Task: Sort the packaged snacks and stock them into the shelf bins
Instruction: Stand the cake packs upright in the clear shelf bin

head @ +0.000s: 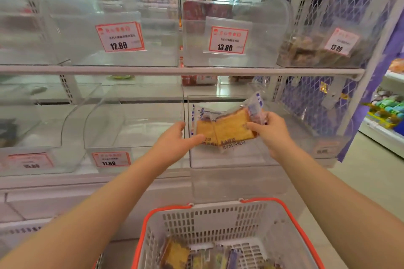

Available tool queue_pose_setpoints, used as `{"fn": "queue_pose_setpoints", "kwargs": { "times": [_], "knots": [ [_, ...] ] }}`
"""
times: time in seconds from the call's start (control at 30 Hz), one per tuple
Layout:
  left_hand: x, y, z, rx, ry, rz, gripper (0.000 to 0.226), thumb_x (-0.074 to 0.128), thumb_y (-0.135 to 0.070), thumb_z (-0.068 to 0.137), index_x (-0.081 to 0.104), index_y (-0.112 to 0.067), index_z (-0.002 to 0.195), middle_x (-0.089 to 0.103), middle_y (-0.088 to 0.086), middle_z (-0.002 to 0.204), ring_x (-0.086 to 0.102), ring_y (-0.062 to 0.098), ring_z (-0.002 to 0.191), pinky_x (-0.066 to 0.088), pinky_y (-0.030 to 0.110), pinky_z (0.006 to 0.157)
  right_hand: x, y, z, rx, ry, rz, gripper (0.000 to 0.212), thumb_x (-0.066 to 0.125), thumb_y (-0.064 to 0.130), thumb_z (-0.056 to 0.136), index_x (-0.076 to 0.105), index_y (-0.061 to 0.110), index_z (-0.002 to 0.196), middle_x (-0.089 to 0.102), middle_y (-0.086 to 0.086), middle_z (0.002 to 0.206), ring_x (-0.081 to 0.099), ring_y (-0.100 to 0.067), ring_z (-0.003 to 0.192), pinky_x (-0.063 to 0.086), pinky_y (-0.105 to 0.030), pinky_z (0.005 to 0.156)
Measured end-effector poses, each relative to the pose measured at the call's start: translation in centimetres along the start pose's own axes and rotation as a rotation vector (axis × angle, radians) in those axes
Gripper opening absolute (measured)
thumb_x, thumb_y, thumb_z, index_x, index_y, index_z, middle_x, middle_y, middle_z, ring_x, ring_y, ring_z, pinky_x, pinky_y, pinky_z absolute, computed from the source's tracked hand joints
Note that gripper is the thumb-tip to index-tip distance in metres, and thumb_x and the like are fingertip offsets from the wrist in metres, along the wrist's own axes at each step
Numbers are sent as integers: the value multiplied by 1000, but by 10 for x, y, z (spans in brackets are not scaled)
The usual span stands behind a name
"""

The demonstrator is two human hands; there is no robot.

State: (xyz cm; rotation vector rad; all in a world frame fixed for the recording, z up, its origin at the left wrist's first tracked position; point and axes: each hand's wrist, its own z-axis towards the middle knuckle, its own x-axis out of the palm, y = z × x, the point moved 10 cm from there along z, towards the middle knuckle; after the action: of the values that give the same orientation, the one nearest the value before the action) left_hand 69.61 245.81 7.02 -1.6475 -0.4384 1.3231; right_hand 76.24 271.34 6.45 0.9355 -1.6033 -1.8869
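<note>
Two clear-wrapped packs of golden bread slices (225,130) are held together over a clear plastic shelf bin (229,159) on the lower shelf. My left hand (177,140) grips their lower left edge. My right hand (271,131) pinches their right side. The wrappers carry blue print at the top. A white shopping basket with orange rim (218,220) stands below my arms, holding several more wrapped snacks (196,255).
Clear bins line both shelves, with price tags reading 12.80 (119,36), 13.80 (228,40) and 11.80 (111,159). The upper right bin (317,50) holds brown snacks. A purple mesh panel (310,102) closes the shelf's right end. Another stocked shelf (389,107) stands far right.
</note>
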Motion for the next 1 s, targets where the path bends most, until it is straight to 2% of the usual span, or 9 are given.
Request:
{"fn": "queue_pose_setpoints", "kwargs": {
  "times": [0.13, 0.23, 0.4, 0.53, 0.7, 0.77, 0.83, 0.93, 1.0],
  "knots": [
    [14, 8, 10, 61, 45, -61, 64, 68, -41, 78, 44, -19, 132, 51, -3, 136, 45, 13, 127, 36, 37, 108, 18, -19, 23, 48, -66, -51, 30, 74, 5, 73, 52, 10, 93, 56, -1, 79, 53, -17, 76, 43, -27, 61],
    [19, 7, 10, 155, 81, -133, 68, 66, -48, 68, 44, -32, 130, 55, -12, 130, 49, 6, 123, 37, 36, 108, 29, -27, 42, 103, -87, -165, 30, 72, 8, 78, 47, 10, 94, 57, -10, 95, 54, -25, 90, 45, -35, 74],
    [20, 19, 13, 235, 138, -83, 94, 76, -29, 75, 18, -25, 149, 36, -11, 148, 37, 3, 132, 34, 36, 111, 68, -52, 44, 242, 313, -939, 40, 66, 30, 85, 57, 4, 114, 58, -16, 99, 57, -28, 90, 47, -34, 84],
    [22, 19, 13, 269, 172, -93, 98, 78, -27, 72, 17, -29, 149, 36, -11, 147, 36, 3, 133, 34, 35, 111, 90, -64, 43, 285, 367, -653, 13, 65, 16, 86, 54, 14, 80, 54, -6, 71, 55, -18, 64, 53, -34, 75],
    [19, 19, 15, 278, 148, -62, 92, 76, -30, 73, 21, -33, 146, 41, -8, 143, 41, 7, 129, 36, 28, 107, 81, -59, 31, 378, 374, -369, 25, 65, 18, 87, 51, 3, 102, 52, -3, 87, 59, -19, 86, 54, -28, 71],
    [17, 20, 13, 273, 109, -48, 84, 74, -32, 75, 27, -31, 145, 44, -6, 141, 44, 10, 126, 39, 29, 103, 65, -42, 25, 271, 325, -484, 43, 61, 23, 90, 45, 0, 123, 50, -6, 98, 58, -23, 91, 53, -34, 77],
    [16, 23, 7, 256, 78, -47, 76, 70, -32, 79, 30, -26, 144, 45, -5, 139, 46, 12, 122, 42, 33, 101, 54, -10, 8, 67, 309, -550, 44, 57, 25, 91, 44, 9, 130, 57, -6, 101, 59, -16, 78, 49, -30, 66],
    [22, 33, -9, 211, 79, -80, 67, 60, -34, 86, 30, -20, 144, 45, -5, 138, 48, 11, 119, 43, 33, 99, 37, 40, -42, -249, 326, -534, 9, 56, 22, 90, 60, 22, 98, 65, 2, 77, 51, 1, 54, 39, -18, 55],
    [28, 44, -24, 162, 71, -143, 57, 54, -34, 90, 34, -18, 141, 48, -8, 131, 49, 8, 114, 42, 24, 96, 33, 46, -84, -338, 427, -509, 10, 57, 19, 88, 61, 26, 83, 63, 7, 62, 49, 4, 48, 36, -9, 50]
  ]
}}
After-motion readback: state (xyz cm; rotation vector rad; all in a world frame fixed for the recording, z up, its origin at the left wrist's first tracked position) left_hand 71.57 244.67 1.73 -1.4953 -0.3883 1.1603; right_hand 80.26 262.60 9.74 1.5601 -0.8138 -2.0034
